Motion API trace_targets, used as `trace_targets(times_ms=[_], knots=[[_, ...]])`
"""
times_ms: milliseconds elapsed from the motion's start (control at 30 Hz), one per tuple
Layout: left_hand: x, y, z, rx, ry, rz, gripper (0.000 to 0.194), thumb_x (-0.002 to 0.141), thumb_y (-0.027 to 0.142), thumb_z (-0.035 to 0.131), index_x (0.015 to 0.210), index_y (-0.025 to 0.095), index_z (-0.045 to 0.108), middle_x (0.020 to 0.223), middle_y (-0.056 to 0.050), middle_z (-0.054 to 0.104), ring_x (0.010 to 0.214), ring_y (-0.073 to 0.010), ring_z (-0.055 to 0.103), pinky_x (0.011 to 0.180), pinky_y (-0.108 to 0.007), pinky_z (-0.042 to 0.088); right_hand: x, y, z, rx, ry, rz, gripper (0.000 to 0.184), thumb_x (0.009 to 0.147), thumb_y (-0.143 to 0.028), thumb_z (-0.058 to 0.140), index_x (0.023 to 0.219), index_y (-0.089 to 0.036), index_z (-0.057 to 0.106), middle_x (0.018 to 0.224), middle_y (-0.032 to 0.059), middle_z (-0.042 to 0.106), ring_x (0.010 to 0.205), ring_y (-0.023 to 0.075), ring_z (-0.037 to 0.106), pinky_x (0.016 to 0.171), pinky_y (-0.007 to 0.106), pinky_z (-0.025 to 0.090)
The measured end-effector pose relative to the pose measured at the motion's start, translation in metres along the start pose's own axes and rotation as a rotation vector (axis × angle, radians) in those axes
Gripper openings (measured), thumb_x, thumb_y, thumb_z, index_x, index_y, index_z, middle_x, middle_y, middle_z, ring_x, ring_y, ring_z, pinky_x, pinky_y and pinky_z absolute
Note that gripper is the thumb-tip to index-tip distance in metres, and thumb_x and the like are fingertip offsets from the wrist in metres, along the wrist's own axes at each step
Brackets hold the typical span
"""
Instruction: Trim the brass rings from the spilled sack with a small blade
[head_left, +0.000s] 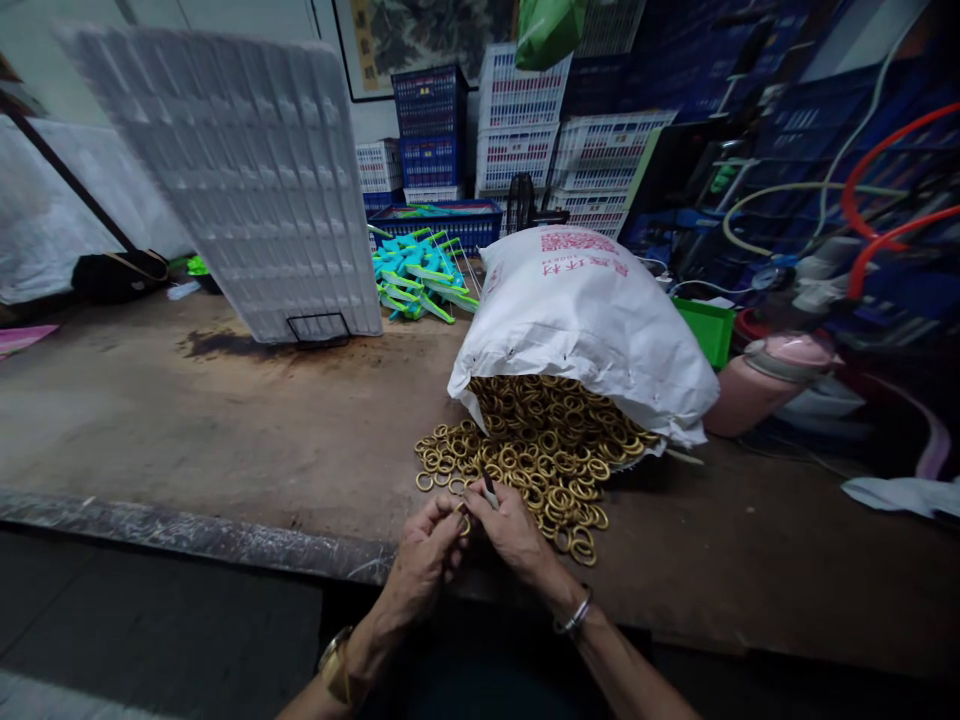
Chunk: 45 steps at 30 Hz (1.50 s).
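Note:
Over the table's near edge, my left hand (426,550) pinches a brass-coloured ring (465,524) between thumb and fingertips. Close beside it, my right hand (510,525) is closed round a small slim tool (489,487) with a dark, pointed upper end, perhaps a knife; most of it is hidden in the fingers. Just beyond both hands lies a spread-out heap of similar rings (551,455). They spill from the mouth of a white woven sack (570,300) with red print, which lies on its side.
A wooden table (187,430) runs across the view. A tall white ridged panel (240,180) stands at the left in a black wire stand (319,330). Turquoise and green parts (424,275) are piled behind. A pink bottle (772,380) and a green tray (705,330) stand right of the sack.

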<state>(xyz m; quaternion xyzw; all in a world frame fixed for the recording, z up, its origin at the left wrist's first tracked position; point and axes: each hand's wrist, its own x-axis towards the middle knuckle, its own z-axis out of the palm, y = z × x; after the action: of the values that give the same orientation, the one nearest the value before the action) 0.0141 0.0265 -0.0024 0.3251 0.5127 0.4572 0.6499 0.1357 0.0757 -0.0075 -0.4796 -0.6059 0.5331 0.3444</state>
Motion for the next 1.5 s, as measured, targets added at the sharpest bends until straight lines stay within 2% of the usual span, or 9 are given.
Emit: trace_targets(times_ms=[200, 533, 700, 800, 867, 1133, 1233, 1367, 1500], knots=[[-0.003, 0.002, -0.001, -0.086, -0.018, 0.011, 0.022, 0.075, 0.037, 0.057, 0.078, 0.017, 0.048, 0.059, 0.005, 0.05, 0.041, -0.0024, 0.04, 0.037, -0.012, 0.025, 0.002, 0.009, 0.003, 0.133, -0.055, 0.057, 0.028, 0.079, -0.041, 0.045, 0.063, -0.018, 0.047, 0.054, -0.0058, 0.044, 0.05, 0.0076, 0.039, 0.051, 0.019, 0.033], [-0.002, 0.0, -0.002, -0.043, -0.017, 0.029, 0.025, 0.076, 0.042, 0.054, 0.078, 0.017, 0.048, 0.059, 0.005, 0.05, 0.039, -0.0021, 0.037, 0.036, -0.012, 0.025, -0.001, 0.001, 0.003, 0.042, -0.061, -0.008, 0.03, 0.08, -0.04, 0.043, 0.061, -0.018, 0.048, 0.053, -0.0048, 0.046, 0.05, 0.0084, 0.042, 0.052, 0.02, 0.035], [-0.003, -0.001, -0.004, -0.023, 0.02, 0.051, 0.026, 0.075, 0.043, 0.054, 0.077, 0.019, 0.044, 0.056, 0.006, 0.05, 0.039, -0.003, 0.038, 0.037, -0.013, 0.026, -0.006, -0.004, 0.001, -0.254, -0.001, -0.128, 0.022, 0.083, -0.028, 0.037, 0.071, -0.018, 0.053, 0.061, -0.002, 0.052, 0.057, 0.0105, 0.047, 0.056, 0.021, 0.034], [-0.002, -0.001, -0.005, 0.011, 0.052, 0.08, 0.028, 0.074, 0.044, 0.055, 0.075, 0.019, 0.043, 0.055, 0.007, 0.048, 0.04, -0.0036, 0.038, 0.038, -0.014, 0.026, -0.01, -0.001, 0.002, -0.535, -0.014, -0.202, 0.017, 0.077, -0.014, 0.038, 0.076, -0.019, 0.055, 0.065, -0.0006, 0.056, 0.059, 0.0114, 0.047, 0.056, 0.021, 0.031], [-0.001, -0.001, -0.005, 0.035, 0.076, 0.108, 0.029, 0.073, 0.045, 0.056, 0.073, 0.019, 0.043, 0.053, 0.007, 0.047, 0.04, -0.0038, 0.037, 0.039, -0.015, 0.026, -0.012, 0.002, 0.002, -0.658, -0.043, -0.229, 0.023, 0.071, -0.007, 0.039, 0.08, -0.02, 0.056, 0.067, 0.0001, 0.059, 0.061, 0.012, 0.049, 0.058, 0.021, 0.029], [0.004, -0.01, -0.01, 0.1, 0.065, 0.25, 0.027, 0.074, 0.042, 0.055, 0.071, 0.019, 0.042, 0.053, 0.007, 0.043, 0.044, -0.0048, 0.036, 0.044, -0.017, 0.029, -0.015, -0.001, 0.004, -0.875, -0.147, -0.181, 0.029, 0.069, -0.004, 0.037, 0.088, -0.018, 0.054, 0.075, 0.0027, 0.062, 0.067, 0.0135, 0.054, 0.059, 0.022, 0.028], [-0.002, -0.005, -0.011, 0.102, 0.06, 0.195, 0.028, 0.073, 0.043, 0.055, 0.069, 0.018, 0.042, 0.054, 0.007, 0.046, 0.043, -0.0042, 0.036, 0.042, -0.016, 0.027, -0.015, -0.002, 0.007, -0.97, -0.128, -0.153, 0.025, 0.072, -0.005, 0.039, 0.089, -0.017, 0.052, 0.075, 0.0042, 0.062, 0.068, 0.0148, 0.055, 0.058, 0.023, 0.028], [-0.025, 0.004, -0.014, 0.032, -0.017, 0.0, 0.028, 0.075, 0.045, 0.054, 0.073, 0.019, 0.043, 0.057, 0.006, 0.05, 0.04, -0.0033, 0.037, 0.037, -0.015, 0.022, -0.011, -0.003, 0.011, -1.081, -0.072, -0.104, 0.021, 0.076, -0.005, 0.039, 0.088, -0.017, 0.051, 0.075, 0.0057, 0.063, 0.065, 0.0155, 0.057, 0.055, 0.025, 0.026], [-0.041, 0.0, -0.023, -0.235, -0.125, -0.101, 0.025, 0.076, 0.041, 0.056, 0.075, 0.019, 0.044, 0.06, 0.004, 0.052, 0.039, -0.003, 0.037, 0.036, -0.015, 0.021, 0.001, -0.011, 0.019, -1.102, -0.041, -0.16, 0.023, 0.075, -0.004, 0.039, 0.088, -0.018, 0.052, 0.075, 0.0053, 0.063, 0.065, 0.0149, 0.057, 0.055, 0.025, 0.027]])
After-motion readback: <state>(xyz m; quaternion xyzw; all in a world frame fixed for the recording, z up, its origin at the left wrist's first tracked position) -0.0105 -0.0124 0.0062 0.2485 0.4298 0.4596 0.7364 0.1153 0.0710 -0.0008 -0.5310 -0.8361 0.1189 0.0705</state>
